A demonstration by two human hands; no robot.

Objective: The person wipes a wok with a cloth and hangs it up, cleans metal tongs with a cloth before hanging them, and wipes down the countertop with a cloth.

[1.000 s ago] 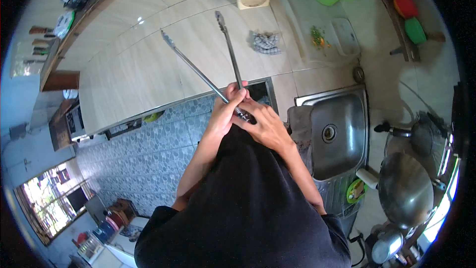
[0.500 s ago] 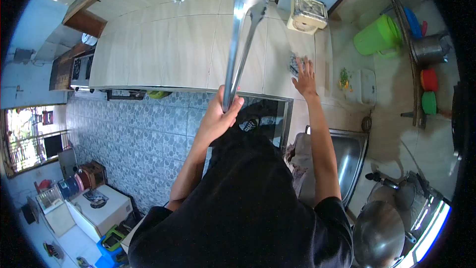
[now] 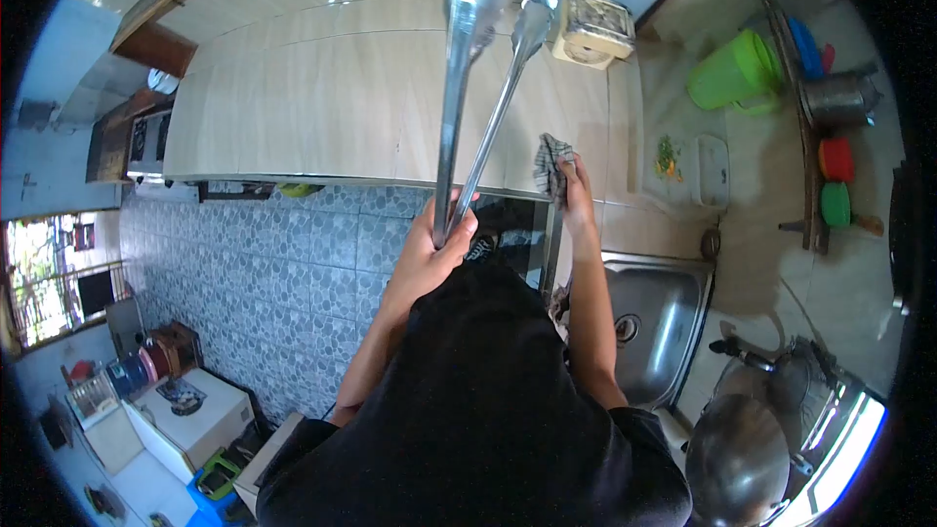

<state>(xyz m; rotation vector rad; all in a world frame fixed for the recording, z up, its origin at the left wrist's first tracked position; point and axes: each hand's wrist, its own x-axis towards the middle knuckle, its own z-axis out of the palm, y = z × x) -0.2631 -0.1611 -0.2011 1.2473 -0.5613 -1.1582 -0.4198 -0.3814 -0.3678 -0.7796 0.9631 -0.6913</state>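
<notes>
My left hand [image 3: 431, 252] is wrapped round the lower end of long metal tongs [image 3: 454, 107]. The tongs point away from me over the counter, with their two arms spread apart and rounded tips at the far end. To the right, my right hand [image 3: 578, 193] grips a crumpled grey checked cloth [image 3: 552, 161] near the counter's front edge. Part of the cloth is hidden behind my fingers.
The tiled counter [image 3: 322, 88] runs along the front. A steel sink [image 3: 664, 322] lies at my right, with a wok [image 3: 737, 459] beyond it. A cream-coloured box [image 3: 593, 31], a green pitcher [image 3: 737, 73] and a white tray [image 3: 712, 171] stand farther right.
My right hand has closed on the cloth, lifted it and drawn it left and toward me. The tongs' arms have spread wider in my left hand.
</notes>
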